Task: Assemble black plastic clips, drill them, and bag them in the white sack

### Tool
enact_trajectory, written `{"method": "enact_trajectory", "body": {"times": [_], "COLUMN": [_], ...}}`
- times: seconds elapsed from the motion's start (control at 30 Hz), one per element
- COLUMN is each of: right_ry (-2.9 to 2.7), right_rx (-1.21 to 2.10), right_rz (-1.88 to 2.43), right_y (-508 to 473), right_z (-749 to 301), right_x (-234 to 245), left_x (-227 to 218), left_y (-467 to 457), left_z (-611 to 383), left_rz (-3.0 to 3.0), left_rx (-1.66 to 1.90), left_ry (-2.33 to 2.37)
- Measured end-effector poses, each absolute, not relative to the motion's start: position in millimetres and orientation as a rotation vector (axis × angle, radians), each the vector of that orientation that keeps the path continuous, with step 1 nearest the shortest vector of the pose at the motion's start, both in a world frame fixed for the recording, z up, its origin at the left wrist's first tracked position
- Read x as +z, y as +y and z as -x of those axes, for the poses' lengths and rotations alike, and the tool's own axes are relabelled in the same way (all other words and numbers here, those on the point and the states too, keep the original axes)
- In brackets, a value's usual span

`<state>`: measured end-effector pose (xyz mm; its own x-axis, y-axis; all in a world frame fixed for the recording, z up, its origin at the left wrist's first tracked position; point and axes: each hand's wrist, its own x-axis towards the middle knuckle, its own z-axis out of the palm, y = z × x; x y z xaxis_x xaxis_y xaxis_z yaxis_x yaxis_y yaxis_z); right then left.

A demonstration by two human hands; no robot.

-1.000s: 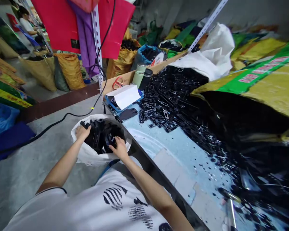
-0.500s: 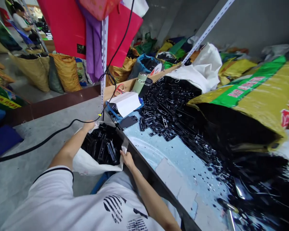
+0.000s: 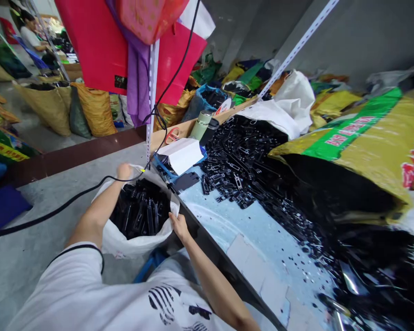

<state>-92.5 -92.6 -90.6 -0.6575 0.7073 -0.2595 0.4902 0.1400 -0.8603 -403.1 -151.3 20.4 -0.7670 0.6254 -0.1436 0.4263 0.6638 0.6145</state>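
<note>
A white woven sack (image 3: 134,246) stands between my arms, its mouth spread wide. Inside lie many long black plastic parts (image 3: 141,214). At the sack's far left rim, my left hand (image 3: 124,172) is closed on the edge, its fingers partly hidden. My right hand (image 3: 179,226) pinches the rim on the right, beside the dark table edge. A black cable (image 3: 100,184) runs across the far rim of the sack, close to my left hand.
On the light blue tabletop (image 3: 207,216) lies a heap of black parts (image 3: 241,156). A yellow sack (image 3: 365,133) gapes at the right. A green flask (image 3: 201,125) and red scissors (image 3: 172,134) stand near a perforated post (image 3: 152,96). A person (image 3: 31,34) sits far back left.
Both hands have pulled the sack's rim, and its mouth has shifted a little left. The black parts inside have settled differently. My left hand has risen slightly.
</note>
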Motion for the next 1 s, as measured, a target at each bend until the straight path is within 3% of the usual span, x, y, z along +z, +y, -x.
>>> {"method": "enact_trajectory", "body": {"times": [0.2, 0.5, 0.8, 1.0], "right_ry": [-2.187, -2.345, -2.383, -2.373], "right_rx": [1.511, 1.415, 1.467, 1.415], "right_rz": [1.174, 1.247, 1.115, 1.018], "right_y": [-77, -49, -73, -80], "right_z": [136, 181, 115, 5], "right_x": [-76, -47, -42, -27], "left_x": [71, 47, 42, 44], "left_y": [-196, -187, -165, -156], "left_z": [464, 501, 490, 454], "left_rz": [-0.764, -0.441, -0.458, -0.607], "left_rx": [0.776, 0.477, 0.377, 0.448], "left_ry": [2.936, 3.081, 3.128, 3.237]}}
